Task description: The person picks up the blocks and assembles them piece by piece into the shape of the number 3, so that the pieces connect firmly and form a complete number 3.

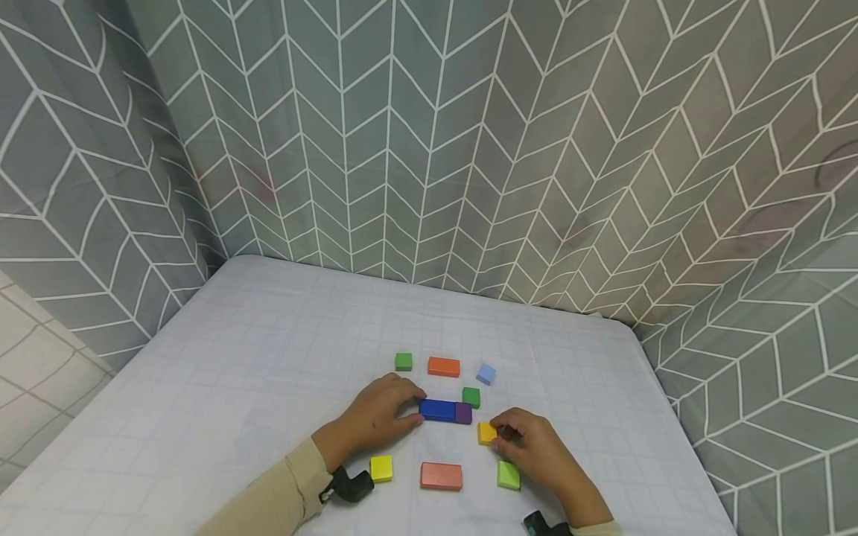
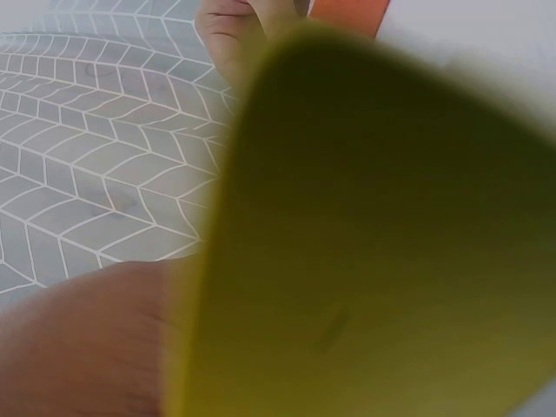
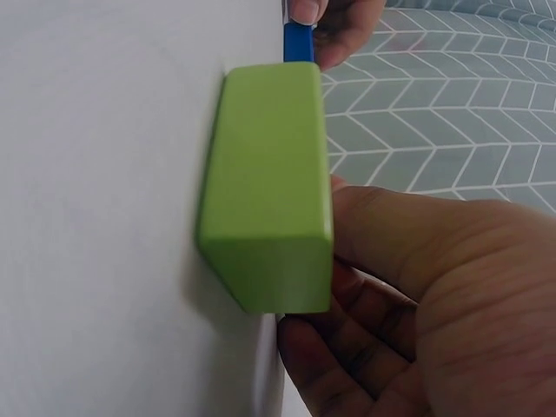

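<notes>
My left hand [image 1: 378, 417] holds the left end of a blue block [image 1: 437, 410] between thumb and fingertips. A purple block [image 1: 463, 413] lies end to end with the blue one. To the right, my right hand [image 1: 532, 447] pinches a small orange-yellow block [image 1: 486, 433] at its right side. In the right wrist view, a light green block [image 3: 265, 156] stands close to the camera and hides what the right fingertips [image 3: 308, 347] hold. A yellow block [image 2: 365, 226] fills much of the left wrist view, covering most of the left hand there.
Behind the blue block lie a green block [image 1: 471, 397], an orange block [image 1: 444, 367], a light blue block [image 1: 485, 374] and another green block [image 1: 404, 362]. A salmon block [image 1: 441, 476] lies in front. Patterned curtains [image 1: 415, 149] border the white-covered table [image 1: 268, 335].
</notes>
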Available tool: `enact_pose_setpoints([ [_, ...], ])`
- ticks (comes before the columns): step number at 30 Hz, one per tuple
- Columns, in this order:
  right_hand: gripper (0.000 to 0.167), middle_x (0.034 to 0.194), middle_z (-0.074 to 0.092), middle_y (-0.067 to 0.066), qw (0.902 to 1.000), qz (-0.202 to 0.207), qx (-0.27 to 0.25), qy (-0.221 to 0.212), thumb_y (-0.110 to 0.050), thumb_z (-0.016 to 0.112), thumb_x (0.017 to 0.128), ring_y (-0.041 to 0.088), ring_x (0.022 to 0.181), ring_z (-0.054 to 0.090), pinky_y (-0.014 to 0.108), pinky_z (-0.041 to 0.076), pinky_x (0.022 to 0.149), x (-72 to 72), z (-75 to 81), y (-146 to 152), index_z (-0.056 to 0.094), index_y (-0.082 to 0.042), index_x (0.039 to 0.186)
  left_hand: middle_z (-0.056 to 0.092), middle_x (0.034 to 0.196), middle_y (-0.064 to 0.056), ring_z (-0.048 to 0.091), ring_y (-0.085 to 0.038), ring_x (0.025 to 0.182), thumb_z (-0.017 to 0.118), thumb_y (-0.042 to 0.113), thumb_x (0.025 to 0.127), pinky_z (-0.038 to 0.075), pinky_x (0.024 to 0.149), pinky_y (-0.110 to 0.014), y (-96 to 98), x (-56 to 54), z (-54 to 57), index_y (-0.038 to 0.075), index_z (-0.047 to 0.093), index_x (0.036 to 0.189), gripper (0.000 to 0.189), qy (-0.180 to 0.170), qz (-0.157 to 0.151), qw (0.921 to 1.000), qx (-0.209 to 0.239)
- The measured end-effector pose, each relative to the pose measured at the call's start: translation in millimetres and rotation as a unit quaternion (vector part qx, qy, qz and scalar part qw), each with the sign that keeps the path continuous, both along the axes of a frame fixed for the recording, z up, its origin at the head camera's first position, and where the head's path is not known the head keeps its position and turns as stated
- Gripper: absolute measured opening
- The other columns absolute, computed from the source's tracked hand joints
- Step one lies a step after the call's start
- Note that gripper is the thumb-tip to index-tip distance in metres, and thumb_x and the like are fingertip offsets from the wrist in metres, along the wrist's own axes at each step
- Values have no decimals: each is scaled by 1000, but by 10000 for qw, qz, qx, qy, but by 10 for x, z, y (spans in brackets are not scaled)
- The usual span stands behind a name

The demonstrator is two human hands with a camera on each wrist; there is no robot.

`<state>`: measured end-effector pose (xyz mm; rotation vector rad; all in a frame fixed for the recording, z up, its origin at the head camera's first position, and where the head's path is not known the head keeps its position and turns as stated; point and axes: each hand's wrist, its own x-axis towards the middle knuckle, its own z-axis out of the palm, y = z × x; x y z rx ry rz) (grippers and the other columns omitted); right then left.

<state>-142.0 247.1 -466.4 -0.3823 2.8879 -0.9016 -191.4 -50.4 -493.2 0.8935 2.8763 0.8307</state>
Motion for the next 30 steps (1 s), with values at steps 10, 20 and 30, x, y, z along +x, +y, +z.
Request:
enact_pose_setpoints([
  [10, 22, 100, 67, -10, 9999, 105, 51, 54, -12, 78, 85, 4, 83, 58, 22, 55, 74, 0, 2, -13, 73, -15, 106, 66, 119, 14, 54, -9, 117, 69, 44, 92, 48, 103, -38, -3, 4, 8, 24, 67, 124, 38, -17, 33, 10000, -80],
  [20, 22, 100, 67, -11, 9999, 93, 109, 39, -16, 79, 85, 5, 83, 58, 23, 55, 75, 4, -6, -35, 73, -16, 106, 66, 119, 14, 54, -9, 116, 69, 44, 92, 48, 103, -38, 3, 12, 16, 24, 67, 124, 38, -53, 61, 9999, -63],
  [30, 22, 100, 67, -10, 9999, 99, 132, -12, -17, 79, 85, 6, 84, 57, 25, 55, 75, 6, -6, -62, 73, -17, 107, 66, 119, 14, 54, -9, 116, 68, 45, 92, 48, 103, -38, 6, 5, 10, 24, 67, 124, 38, -72, 55, 9999, -83],
])
